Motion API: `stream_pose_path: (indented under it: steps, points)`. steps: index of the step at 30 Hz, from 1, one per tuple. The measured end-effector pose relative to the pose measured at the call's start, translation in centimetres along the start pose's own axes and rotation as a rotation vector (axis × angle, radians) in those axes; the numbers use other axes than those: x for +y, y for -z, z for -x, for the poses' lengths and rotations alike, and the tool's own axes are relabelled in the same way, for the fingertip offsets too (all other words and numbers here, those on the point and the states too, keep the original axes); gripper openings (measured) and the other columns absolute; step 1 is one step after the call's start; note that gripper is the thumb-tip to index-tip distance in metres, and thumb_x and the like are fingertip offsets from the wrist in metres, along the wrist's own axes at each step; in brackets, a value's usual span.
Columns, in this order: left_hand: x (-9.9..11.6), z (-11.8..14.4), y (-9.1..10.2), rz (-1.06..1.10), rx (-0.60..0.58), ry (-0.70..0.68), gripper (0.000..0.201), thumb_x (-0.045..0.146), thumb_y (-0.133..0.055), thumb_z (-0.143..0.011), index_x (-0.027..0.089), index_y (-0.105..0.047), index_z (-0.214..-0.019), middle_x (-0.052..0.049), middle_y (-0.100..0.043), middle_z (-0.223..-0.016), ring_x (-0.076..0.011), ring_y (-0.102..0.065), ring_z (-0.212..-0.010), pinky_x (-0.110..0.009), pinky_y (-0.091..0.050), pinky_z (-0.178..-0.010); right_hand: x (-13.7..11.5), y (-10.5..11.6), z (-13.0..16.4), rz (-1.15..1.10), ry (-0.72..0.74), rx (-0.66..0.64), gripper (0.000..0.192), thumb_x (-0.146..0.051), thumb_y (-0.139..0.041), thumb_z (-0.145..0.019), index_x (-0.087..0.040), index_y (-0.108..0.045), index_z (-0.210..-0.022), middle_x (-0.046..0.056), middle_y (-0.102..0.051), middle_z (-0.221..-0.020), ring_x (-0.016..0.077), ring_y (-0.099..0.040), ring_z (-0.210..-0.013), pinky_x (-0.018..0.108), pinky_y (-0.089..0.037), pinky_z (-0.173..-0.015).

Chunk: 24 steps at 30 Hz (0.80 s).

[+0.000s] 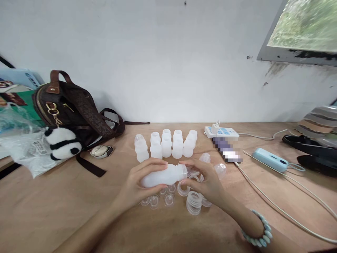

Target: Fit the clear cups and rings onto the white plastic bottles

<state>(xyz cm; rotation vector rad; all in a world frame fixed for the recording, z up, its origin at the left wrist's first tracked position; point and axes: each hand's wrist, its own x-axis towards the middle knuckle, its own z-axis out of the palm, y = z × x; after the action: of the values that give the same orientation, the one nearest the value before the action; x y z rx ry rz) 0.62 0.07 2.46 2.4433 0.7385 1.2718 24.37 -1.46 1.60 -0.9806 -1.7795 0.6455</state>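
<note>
A frosted white baby bottle [164,175] lies sideways in the air above the table. My left hand [143,179] is wrapped around its base and body. At the neck end, the fingers of my right hand [204,179] close on a clear collar ring [183,172]; a clear tip shows partly behind the fingers. Beneath my hands are several clear nipples [169,200], a loose ring [183,189] and a stack of rings [194,203]. Beyond my hands stand several white bottles [166,144]; the leftmost bottle [141,149] has a clear cap on top.
Clear caps [220,170] lie right of my right hand. A phone [226,149], power strip [221,132], light blue power bank [270,160] and cables take up the right side. A brown backpack [73,105], panda toy [63,143] and plastic bag [23,144] are at left.
</note>
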Motion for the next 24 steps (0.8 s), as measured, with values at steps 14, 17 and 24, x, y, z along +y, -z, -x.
stream_pose_path:
  steps: [14, 17, 24]
  points:
    - [0.14, 0.20, -0.68, -0.146, 0.017, -0.229, 0.034, 0.020, -0.071, -0.086, 0.020, -0.061, -0.118, -0.012, -0.067, -0.115, -0.0216, -0.065, -0.102, -0.035, -0.054, -0.084, 0.60, -0.63, -0.01, -0.313, -0.269, -0.078, 0.037, -0.051, -0.065, -0.084, -0.020, -0.063, -0.102, 0.002, -0.068, -0.079, 0.0162, -0.063, -0.064, 0.027, -0.050, -0.054]
    - [0.09, 0.42, -0.84, -0.133, 0.036, -0.184, 0.033, 0.020, -0.071, -0.085, 0.019, -0.062, -0.117, -0.012, -0.066, -0.116, -0.0220, -0.064, -0.103, -0.035, -0.054, -0.086, 0.68, -0.74, -0.09, -0.436, -0.266, -0.107, 0.044, -0.061, -0.056, -0.087, -0.019, -0.058, -0.100, -0.001, -0.065, -0.061, 0.0145, -0.059, -0.050, 0.025, -0.045, -0.047]
    - [0.15, 0.36, -0.60, -0.066, 0.131, -0.012, 0.036, 0.016, -0.073, -0.082, 0.020, -0.063, -0.117, -0.010, -0.064, -0.117, -0.0202, -0.064, -0.105, -0.034, -0.053, -0.091, 0.42, -0.22, -0.54, -0.464, -0.226, -0.215, 0.055, -0.065, -0.041, -0.093, -0.017, -0.061, -0.075, 0.004, -0.067, -0.056, 0.0141, -0.058, -0.049, 0.027, -0.045, -0.051]
